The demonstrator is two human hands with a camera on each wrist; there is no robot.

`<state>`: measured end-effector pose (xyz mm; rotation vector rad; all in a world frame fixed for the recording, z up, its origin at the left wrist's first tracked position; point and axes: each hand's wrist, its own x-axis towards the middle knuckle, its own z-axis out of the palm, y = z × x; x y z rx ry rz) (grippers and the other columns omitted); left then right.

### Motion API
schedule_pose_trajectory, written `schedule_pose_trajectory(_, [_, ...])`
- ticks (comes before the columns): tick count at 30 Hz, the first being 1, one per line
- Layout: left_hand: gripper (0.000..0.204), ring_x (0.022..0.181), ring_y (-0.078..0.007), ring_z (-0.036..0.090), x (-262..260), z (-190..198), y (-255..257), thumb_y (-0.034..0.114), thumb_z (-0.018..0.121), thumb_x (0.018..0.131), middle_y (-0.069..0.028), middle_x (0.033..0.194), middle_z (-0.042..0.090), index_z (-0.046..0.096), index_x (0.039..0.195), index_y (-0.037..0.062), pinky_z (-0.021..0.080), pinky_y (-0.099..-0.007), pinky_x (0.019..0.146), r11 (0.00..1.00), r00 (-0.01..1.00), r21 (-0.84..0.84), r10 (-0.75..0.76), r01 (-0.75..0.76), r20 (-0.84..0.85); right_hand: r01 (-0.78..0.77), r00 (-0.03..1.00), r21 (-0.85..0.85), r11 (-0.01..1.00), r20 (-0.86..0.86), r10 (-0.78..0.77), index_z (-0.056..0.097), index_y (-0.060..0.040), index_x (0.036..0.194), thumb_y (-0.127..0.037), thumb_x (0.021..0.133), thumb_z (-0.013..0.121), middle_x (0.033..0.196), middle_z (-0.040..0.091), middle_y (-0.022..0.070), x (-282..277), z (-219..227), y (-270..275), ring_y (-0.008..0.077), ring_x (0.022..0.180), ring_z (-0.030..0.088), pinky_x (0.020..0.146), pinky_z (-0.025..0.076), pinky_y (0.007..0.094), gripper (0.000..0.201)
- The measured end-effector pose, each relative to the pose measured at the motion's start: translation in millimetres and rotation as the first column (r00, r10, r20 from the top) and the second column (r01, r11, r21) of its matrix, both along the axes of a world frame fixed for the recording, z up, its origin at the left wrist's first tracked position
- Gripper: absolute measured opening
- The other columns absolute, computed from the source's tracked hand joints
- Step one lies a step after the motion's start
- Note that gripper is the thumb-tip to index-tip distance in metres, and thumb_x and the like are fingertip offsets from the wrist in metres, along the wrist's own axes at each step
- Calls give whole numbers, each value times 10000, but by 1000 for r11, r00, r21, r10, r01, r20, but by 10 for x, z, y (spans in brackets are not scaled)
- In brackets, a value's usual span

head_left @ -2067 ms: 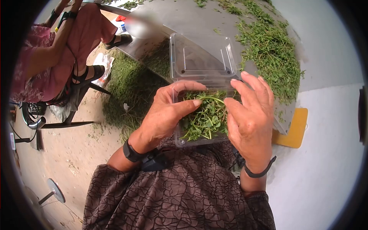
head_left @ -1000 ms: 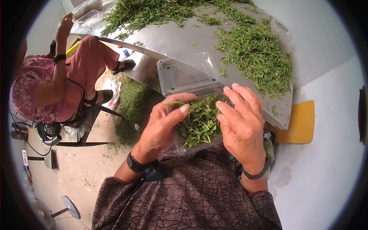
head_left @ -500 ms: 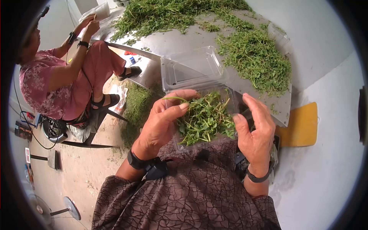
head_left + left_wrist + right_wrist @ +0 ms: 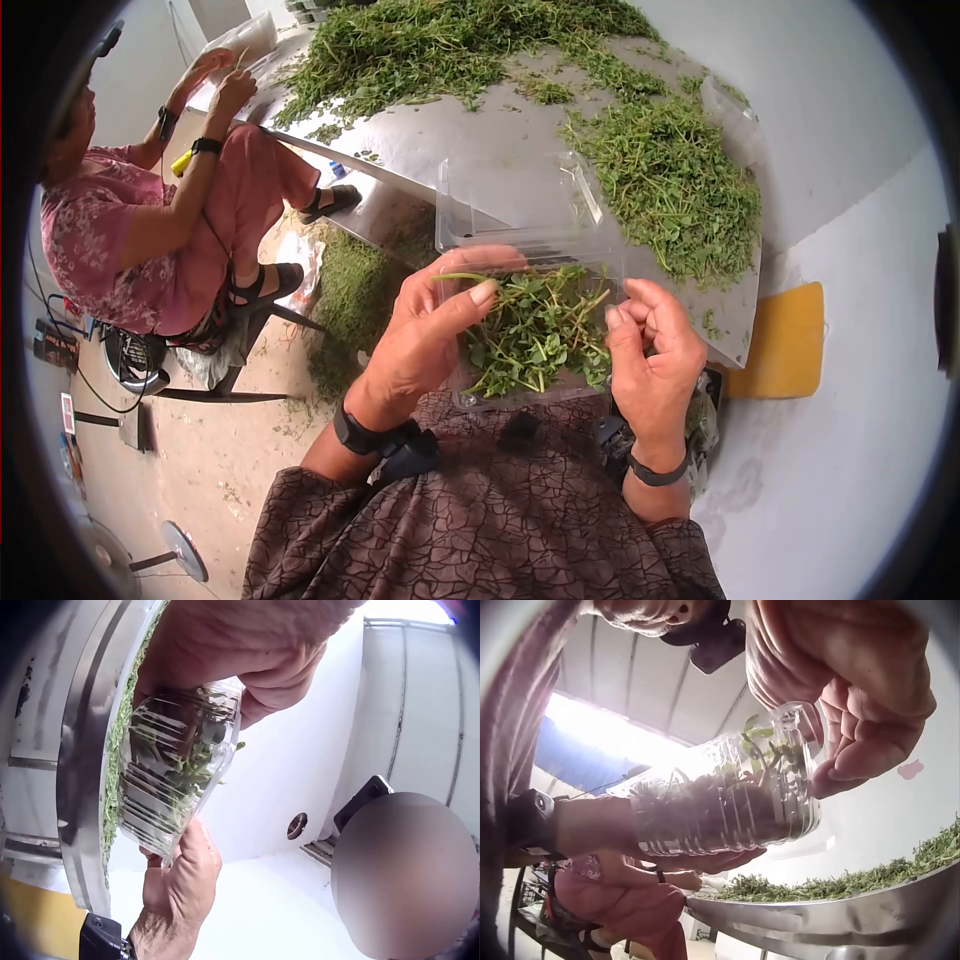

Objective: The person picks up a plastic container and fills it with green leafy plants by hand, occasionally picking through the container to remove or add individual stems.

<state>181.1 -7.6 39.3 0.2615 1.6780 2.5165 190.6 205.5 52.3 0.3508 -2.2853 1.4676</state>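
plastic box (image 4: 574,384) of sprigs (image 4: 535,335) lies between left fingers (image 4: 478,258) and right fingers (image 4: 655,296).

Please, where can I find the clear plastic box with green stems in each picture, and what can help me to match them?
Head view: the clear plastic box is near the centre, between the left hand and right hand.
Left wrist view: left of centre, upright and narrow.
Right wrist view: in the middle, seen from the side.
Shared landmark: the metal table, at the top, left side and bottom right, respectively.
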Motion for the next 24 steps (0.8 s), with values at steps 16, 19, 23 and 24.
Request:
schedule_pose_trajectory(16, [480, 1134, -179, 548, -910, -66, 33, 242, 516, 991, -132, 1193, 606, 419, 1375, -30, 413, -313, 985, 953, 929, -24, 287, -301, -232, 193, 977, 128, 973, -121, -177, 635, 14, 974, -28, 799, 676, 764, 674, 173, -994, 6, -247, 286, 623, 657, 575, 497, 346, 185])
schedule_pose_trajectory(19, [428, 1103, -155, 560, -1018, -98, 75, 239, 427, 1026, -111, 1147, 625, 449, 1364, -23, 415, -292, 959, 933, 923, -104, 315, -344, -221, 209, 976, 132, 969, -86, -199, 636, 15, 966, -35, 798, 677, 730, 674, 164, -1083, -39, -255, 298, 603, 648, 567, 486, 351, 180])
schedule_pose_trajectory(23, [443, 1117, -176, 552, -1166, -207, 60, 255, 402, 1035, -131, 1189, 600, 443, 1358, -46, 415, -299, 988, 907, 902, -125, 370, -402, -223, 239, 971, 114, 964, -44, -235, 636, 24, 967, -31, 809, 670, 684, 668, 151, -1186, -124, -232, 276, 572, 638, 558, 476, 342, 171])
schedule_pose_trajectory(24, [448, 1138, -192, 545, -1192, -243, 40, 261, 391, 1038, -142, 1223, 577, 441, 1355, -52, 409, -315, 1016, 912, 901, -82, 380, -403, -210, 249, 968, 102, 963, -21, -248, 638, 24, 973, -34, 812, 670, 687, 670, 150, -1196, -147, -217, 266, 569, 637, 558, 475, 337, 173])
